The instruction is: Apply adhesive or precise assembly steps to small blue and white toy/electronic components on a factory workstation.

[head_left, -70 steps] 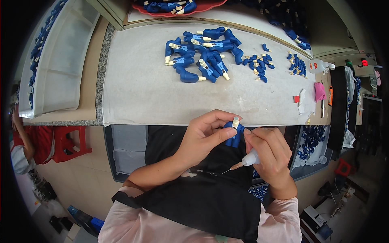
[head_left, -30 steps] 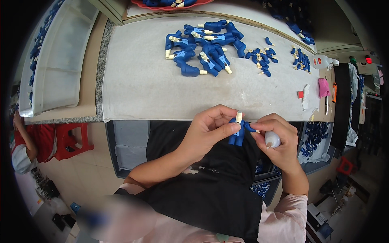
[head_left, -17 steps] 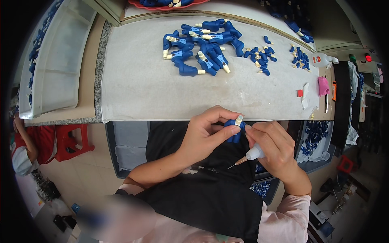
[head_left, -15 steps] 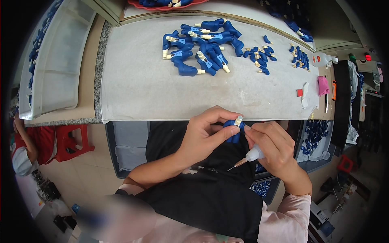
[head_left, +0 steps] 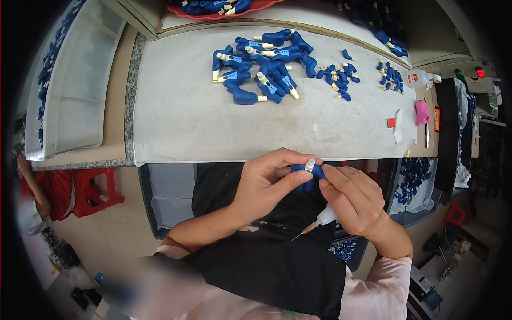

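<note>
The bottle [head_left: 326,216] tucked in the right hand [head_left: 354,200] now hangs lower than half a second ago, its needle [head_left: 303,231] well away from the blue figure [head_left: 316,171], so it seems idle. Both hands' fingers, the left hand's [head_left: 266,181] included, pinch the figure beside the tabletop's [head_left: 213,130] front edge; white surface stretches from there to piled bodies [head_left: 269,61].

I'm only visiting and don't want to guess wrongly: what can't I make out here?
- Toy figure body, head view: partly hidden by the left hand and right hand.
- Needle-tipped bottle, head view: rear end hidden by the right hand.
- Red tray, head view: cut off by the top edge.
- Pink shirt, head view: partly covered by a blurred patch, lower left.
</note>
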Demonstrator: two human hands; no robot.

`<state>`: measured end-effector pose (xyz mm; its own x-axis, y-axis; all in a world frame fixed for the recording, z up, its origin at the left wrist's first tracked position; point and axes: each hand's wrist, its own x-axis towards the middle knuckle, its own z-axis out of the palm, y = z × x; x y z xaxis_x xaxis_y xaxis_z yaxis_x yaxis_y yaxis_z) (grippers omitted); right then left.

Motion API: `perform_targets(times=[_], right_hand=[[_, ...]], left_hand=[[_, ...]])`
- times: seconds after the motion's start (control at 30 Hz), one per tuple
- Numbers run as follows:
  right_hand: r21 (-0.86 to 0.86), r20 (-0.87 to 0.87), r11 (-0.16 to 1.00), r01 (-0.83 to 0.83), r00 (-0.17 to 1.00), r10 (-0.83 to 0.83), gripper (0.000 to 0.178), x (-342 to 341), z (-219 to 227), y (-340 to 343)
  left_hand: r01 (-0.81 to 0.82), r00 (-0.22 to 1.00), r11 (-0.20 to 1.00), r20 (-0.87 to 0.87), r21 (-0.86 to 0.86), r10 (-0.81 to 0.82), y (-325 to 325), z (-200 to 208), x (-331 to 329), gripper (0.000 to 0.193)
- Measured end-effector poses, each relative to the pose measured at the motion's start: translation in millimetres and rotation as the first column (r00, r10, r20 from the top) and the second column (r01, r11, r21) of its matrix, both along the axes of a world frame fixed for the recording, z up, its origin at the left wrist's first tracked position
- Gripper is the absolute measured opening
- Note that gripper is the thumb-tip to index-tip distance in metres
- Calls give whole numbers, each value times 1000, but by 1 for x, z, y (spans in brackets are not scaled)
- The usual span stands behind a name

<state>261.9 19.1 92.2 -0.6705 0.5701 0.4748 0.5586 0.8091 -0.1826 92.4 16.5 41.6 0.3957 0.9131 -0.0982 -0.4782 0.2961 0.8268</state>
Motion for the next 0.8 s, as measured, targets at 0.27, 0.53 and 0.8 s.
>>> perform_targets(times=[0.27,0.53,0.8], right_hand=[[35,38,998,-57,998,56,8,-1,5,4],[97,58,995,-4,998,-2,7,-6,5,-1],[-94,-267,992,80,958,-102,15,-5,1,-3]], left_hand=[[37,999,999,21,29,-37,0,-4,-2,20],[-11,996,999,89,32,8,-3,-6,2,16],[-186,971,846,-41,500,237,-2,-9,3,18]])
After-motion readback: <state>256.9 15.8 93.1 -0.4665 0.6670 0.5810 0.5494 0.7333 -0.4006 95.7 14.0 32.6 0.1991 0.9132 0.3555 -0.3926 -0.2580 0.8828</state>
